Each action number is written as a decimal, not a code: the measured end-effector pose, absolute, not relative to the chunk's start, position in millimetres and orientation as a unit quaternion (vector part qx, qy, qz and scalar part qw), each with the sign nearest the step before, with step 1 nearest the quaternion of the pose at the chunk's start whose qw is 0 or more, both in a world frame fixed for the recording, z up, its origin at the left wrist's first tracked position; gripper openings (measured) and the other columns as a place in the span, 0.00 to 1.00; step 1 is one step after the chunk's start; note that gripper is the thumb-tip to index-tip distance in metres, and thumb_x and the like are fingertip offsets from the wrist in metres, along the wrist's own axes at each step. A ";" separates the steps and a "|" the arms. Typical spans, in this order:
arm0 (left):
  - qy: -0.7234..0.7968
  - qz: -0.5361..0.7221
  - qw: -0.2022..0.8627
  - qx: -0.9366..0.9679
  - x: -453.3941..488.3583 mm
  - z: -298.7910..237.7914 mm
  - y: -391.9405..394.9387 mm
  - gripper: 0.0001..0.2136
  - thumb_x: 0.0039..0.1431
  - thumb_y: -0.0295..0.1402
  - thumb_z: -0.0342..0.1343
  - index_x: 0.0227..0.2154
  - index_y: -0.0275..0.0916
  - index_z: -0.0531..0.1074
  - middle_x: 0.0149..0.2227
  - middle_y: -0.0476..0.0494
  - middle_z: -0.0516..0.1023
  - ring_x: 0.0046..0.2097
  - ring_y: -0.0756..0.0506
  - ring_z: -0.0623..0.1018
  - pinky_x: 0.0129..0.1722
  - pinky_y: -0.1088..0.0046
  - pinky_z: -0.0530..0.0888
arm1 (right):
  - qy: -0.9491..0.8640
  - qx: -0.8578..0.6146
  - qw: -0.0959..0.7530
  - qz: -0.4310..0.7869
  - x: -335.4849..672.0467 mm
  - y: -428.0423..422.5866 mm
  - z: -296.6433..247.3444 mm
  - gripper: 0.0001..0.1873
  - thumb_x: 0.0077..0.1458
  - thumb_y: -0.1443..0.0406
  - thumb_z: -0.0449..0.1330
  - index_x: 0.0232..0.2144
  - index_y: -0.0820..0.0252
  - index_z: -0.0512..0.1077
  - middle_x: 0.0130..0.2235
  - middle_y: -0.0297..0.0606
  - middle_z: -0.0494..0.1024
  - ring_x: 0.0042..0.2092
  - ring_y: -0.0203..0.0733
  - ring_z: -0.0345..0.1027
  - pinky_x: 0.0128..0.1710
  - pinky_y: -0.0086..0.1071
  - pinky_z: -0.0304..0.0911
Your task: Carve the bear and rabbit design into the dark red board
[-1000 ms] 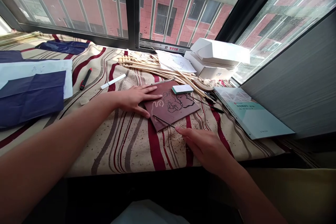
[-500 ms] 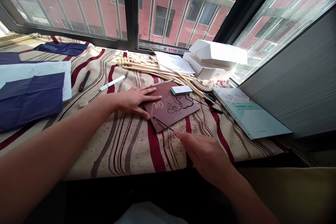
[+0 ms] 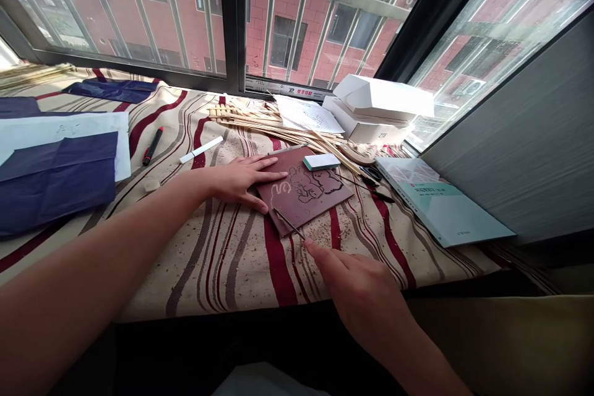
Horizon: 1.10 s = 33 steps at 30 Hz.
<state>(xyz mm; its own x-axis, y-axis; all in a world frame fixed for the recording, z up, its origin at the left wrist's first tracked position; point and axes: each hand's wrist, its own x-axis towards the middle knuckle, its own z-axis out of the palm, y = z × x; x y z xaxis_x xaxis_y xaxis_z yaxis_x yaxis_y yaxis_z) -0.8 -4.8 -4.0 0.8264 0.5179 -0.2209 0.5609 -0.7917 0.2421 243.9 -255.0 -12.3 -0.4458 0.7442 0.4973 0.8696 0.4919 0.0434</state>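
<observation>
A dark red carving block (image 3: 320, 198) lies on the striped cloth, with a rabbit-like figure (image 3: 304, 184) cut into its surface. My left hand (image 3: 241, 182) rests flat on the block's left edge, fingers apart. Just below the block is my right hand (image 3: 357, 284), its fingertips at the end of a thin metal carving tool (image 3: 288, 224). The tool's far tip lies on the block, and my fingers hide how it is gripped. A white and teal eraser block (image 3: 322, 162) sits at the block's top edge.
Pale shavings are scattered over the striped cloth (image 3: 223, 278). Beyond it lie bamboo sticks (image 3: 278, 127), a white ZTE box (image 3: 375, 114), a book (image 3: 440, 207), scissors (image 3: 371, 174), a marker (image 3: 152, 146) and dark blue carbon paper (image 3: 55, 182). A barred window runs along the back.
My right hand has moved slightly toward me, and the tool's near end has moved with it. My left hand stays on the block.
</observation>
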 end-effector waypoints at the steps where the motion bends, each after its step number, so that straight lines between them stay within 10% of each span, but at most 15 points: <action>1: 0.284 -0.071 0.149 0.944 -0.6 -4.0 -4.8 0.50 0.63 0.69 0.60 0.82 0.62 0.47 0.85 0.45 0.32 0.84 0.25 0.38 0.80 0.35 0.43 | -0.836 -0.485 0.211 -0.146 242.8 -255.8 -12.1 0.22 0.67 0.79 0.51 0.55 0.67 0.80 0.29 0.32 0.79 0.25 0.41 0.71 0.26 0.39 0.57; 33: 0.307 -0.073 0.122 0.941 4.8 2.3 -12.6 0.49 0.64 0.65 0.63 0.81 0.61 0.49 0.85 0.44 0.35 0.85 0.29 0.39 0.81 0.40 0.46 | -0.756 -0.586 0.230 -0.177 178.4 -270.9 -20.5 0.25 0.63 0.80 0.50 0.53 0.71 0.82 0.28 0.36 0.81 0.22 0.44 0.77 0.20 0.39 0.62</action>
<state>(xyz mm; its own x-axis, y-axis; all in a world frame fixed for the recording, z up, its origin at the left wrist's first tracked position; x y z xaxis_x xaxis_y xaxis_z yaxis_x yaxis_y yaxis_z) 4.8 -12.6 2.3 0.8006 0.5603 -0.2125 0.5959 -0.7818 0.1837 178.4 -270.9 -20.5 -0.2063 0.8054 0.5557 0.9682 0.2502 -0.0032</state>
